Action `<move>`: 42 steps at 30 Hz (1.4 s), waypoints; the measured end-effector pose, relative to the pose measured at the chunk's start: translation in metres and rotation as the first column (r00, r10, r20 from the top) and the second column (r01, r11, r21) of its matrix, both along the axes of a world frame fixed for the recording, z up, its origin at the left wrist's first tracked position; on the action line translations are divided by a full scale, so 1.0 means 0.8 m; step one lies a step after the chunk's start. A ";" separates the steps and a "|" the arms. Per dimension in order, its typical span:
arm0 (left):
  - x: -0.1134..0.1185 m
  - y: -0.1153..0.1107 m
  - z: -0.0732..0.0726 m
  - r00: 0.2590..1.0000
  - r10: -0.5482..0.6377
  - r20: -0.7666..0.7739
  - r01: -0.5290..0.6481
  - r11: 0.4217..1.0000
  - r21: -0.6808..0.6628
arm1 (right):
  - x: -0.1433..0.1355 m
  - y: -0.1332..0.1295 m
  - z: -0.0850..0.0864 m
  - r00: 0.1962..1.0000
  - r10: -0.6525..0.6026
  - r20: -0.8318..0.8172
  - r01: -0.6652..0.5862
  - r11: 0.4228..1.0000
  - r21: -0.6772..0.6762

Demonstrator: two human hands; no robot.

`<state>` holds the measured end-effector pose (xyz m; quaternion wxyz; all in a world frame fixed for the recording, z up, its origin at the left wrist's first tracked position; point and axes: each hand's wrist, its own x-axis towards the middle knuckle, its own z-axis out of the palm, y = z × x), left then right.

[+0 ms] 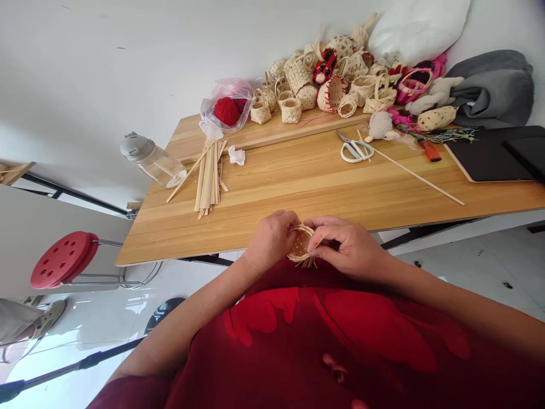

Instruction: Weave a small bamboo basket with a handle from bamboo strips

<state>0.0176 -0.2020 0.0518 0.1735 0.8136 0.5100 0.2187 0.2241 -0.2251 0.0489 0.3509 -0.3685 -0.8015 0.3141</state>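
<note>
A small woven basket point(301, 241) of pale strips is held between my two hands, just off the table's front edge, its round opening facing up toward me. My left hand point(275, 236) grips the rim on the left side. On the right side my right hand point(347, 241) pinches the rim, with a thin strip end showing by the thumb and forefinger. Several loose strip ends stick out below the basket. Part of the basket is hidden by my fingers.
Pale flat strips point(208, 179) lie on the wooden table point(272, 187) beside a water bottle point(153, 162). Scissors point(355, 150), a long thin strip point(419, 177) and an orange lighter point(431, 150) are farther right. Several small baskets point(292, 109) crowd the back. A red stool point(63, 260) stands left.
</note>
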 end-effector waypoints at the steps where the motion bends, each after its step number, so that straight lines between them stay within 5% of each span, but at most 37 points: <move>1: -0.002 -0.001 -0.001 1.000 -0.004 0.011 0.004 1.000 -0.005 | 0.000 0.000 -0.001 1.000 0.001 0.001 -0.001 1.000 -0.009; 11: -0.007 -0.002 0.000 0.992 0.122 -0.031 -0.119 0.989 0.082 | -0.008 0.014 -0.005 0.984 0.056 -0.168 -0.073 0.992 -0.098; 15: -0.024 0.010 0.019 0.981 0.084 0.176 -0.053 0.983 -0.173 | 0.000 0.032 -0.004 0.973 0.097 -0.207 -0.121 0.987 -0.105; 19: -0.042 0.021 0.025 0.889 0.208 0.408 0.035 0.857 -0.514 | 0.009 0.042 0.001 0.972 0.105 -0.211 -0.129 0.986 -0.104; 22: -0.045 0.024 0.020 0.812 0.314 0.492 0.060 0.793 -0.606 | 0.013 0.047 0.001 0.970 0.111 -0.214 -0.135 0.986 -0.099; 27: -0.037 0.032 0.016 0.726 0.371 0.579 0.068 0.800 -0.596 | 0.015 0.063 -0.011 0.965 0.120 -0.231 -0.155 0.978 -0.140; 33: -0.028 0.052 0.020 0.715 0.376 0.589 0.073 0.798 -0.598 | 0.019 0.084 -0.020 0.962 0.100 -0.253 -0.151 0.970 -0.192; 38: -0.017 0.074 0.009 0.797 0.298 0.525 0.023 0.854 -0.520 | 0.022 0.104 -0.017 0.961 0.092 -0.259 -0.158 0.956 -0.245; 42: -0.009 0.083 0.008 0.916 0.067 0.395 0.011 0.981 -0.193 | 0.024 0.123 -0.021 0.969 0.116 -0.219 -0.173 0.950 -0.259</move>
